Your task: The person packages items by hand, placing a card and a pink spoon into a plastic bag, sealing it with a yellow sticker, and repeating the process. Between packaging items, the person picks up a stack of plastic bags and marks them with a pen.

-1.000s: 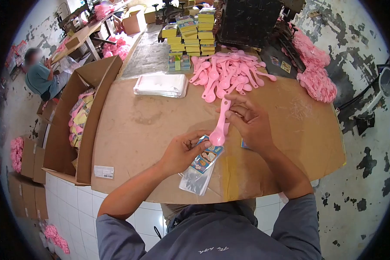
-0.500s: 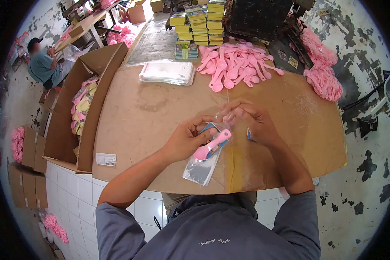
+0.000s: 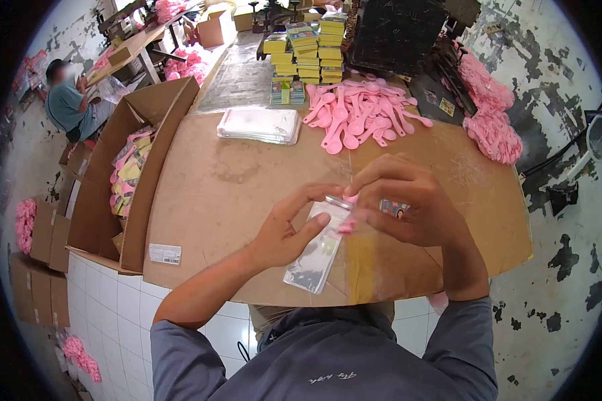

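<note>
My left hand [image 3: 289,227] reaches over a stack of clear plastic bags [image 3: 309,266] on the cardboard-covered table. Its thumb lies on the bags, and its index finger stretches along their upper edge, apart from the thumb. My right hand [image 3: 411,199] curls in from the right with fingers bent, meeting the left fingertips. A pink spoon [image 3: 346,228], smeared by motion, shows at the right fingertips, partly hidden by plastic and fingers. Beneath the right hand a small printed card [image 3: 393,208] lies on the table.
Beyond my hands are a heap of pink spoons [image 3: 361,113], a pile of clear bags [image 3: 258,125] and stacked cards [image 3: 308,50]. A cardboard box [image 3: 159,140] of packed pieces stands at left. Pink bundles [image 3: 491,137] hang over the right side. A person [image 3: 70,100] sits far left.
The pink spoon and blue card have left the left thumb's hold; the spoon now shows blurred by the right fingers. The left thumb and index have spread, and more of the printed card shows.
</note>
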Demonstrator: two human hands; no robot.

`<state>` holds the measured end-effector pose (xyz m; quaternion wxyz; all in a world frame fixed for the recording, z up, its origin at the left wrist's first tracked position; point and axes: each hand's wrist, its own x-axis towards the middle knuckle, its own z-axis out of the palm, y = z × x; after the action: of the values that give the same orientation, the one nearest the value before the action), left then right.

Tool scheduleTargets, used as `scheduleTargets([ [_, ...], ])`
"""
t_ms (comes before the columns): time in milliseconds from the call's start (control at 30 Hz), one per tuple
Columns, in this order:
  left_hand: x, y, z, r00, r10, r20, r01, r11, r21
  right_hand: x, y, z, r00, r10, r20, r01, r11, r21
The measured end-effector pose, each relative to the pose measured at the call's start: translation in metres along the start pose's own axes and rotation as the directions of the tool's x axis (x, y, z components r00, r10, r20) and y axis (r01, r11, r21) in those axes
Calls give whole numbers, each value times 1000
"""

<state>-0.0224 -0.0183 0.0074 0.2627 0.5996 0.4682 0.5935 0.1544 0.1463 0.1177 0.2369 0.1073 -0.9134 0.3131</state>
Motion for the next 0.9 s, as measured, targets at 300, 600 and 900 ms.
scheduleTargets([
  [300,-3,18,12,1000,-18,26,18,1000,1,-2,-12,17,964,252,-84,-253,967,-1],
  [600,-3,18,9,958,-240,-157,208,958,-198,2,8,37,922,-98,-376,-29,947,-319],
  [900,-5,15,11,972,-169,-165,214,924,317,0,11,56,967,-254,-15,161,657,-736],
])
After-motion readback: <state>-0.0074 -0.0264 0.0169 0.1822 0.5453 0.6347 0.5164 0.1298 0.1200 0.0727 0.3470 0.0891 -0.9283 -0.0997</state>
